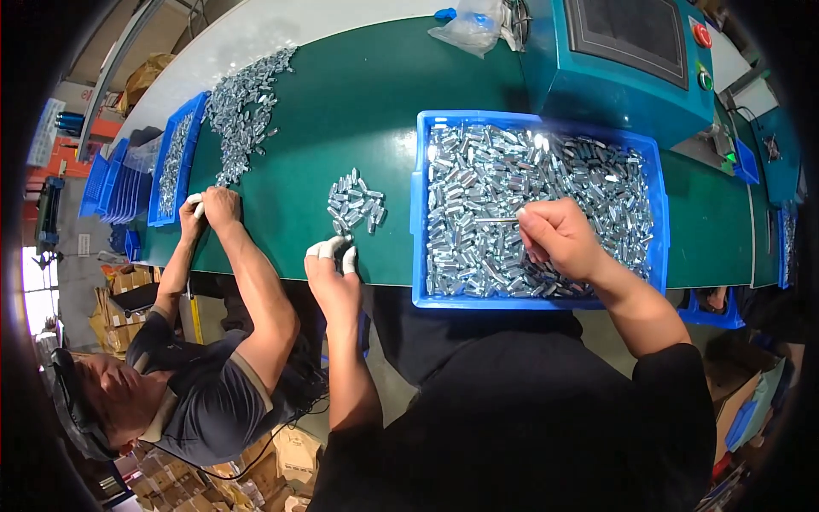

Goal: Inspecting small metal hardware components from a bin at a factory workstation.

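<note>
My right hand [559,239] is closed in a pinch on a thin metal rod [496,220], which points left over a blue tray [416,247]. Small shiny metal fittings [478,183] fill that tray. White covers sit on some fingertips of my left hand [334,277], at the table's near edge. Its thumb and fingers close around a small metal fitting [343,236], partly hidden by them. Just beyond lies a small loose pile of the same fittings [356,200] on the green table [367,102].
At the left, a co-worker's hands [217,207] work by a larger heap of fittings [247,107] and a narrow blue tray [177,158]. A teal machine [610,94] with a dark screen stands behind my tray. A clear plastic bag [473,26] lies at the back.
</note>
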`<state>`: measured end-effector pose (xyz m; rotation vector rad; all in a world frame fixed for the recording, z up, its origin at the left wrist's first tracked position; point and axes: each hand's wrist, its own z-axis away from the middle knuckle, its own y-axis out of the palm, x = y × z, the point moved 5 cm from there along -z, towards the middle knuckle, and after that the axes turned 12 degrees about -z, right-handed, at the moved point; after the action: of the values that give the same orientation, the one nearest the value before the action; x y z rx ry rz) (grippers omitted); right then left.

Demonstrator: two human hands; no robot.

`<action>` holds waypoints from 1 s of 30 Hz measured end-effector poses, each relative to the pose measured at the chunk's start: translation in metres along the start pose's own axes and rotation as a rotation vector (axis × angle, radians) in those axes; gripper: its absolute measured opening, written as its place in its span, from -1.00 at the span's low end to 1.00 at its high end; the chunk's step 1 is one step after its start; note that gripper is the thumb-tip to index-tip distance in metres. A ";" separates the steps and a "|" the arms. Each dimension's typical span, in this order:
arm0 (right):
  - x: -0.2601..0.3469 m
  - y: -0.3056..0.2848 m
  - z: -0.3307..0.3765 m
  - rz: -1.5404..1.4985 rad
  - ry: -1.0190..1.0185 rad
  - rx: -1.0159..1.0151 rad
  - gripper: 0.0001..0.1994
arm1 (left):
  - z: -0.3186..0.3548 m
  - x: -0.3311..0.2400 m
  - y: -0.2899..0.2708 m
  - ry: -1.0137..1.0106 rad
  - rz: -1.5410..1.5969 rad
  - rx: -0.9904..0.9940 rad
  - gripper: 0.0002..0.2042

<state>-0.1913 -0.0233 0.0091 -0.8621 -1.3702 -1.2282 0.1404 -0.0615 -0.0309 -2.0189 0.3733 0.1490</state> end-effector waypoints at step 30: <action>-0.005 0.025 0.005 0.383 -0.209 0.304 -0.67 | 0.030 -0.128 -0.005 -0.150 1.062 0.444 -0.84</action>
<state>-0.1680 -0.0123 0.0095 -0.9981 -1.4283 -0.6318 0.0229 -0.0075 -0.0071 -1.1945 1.2304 0.7861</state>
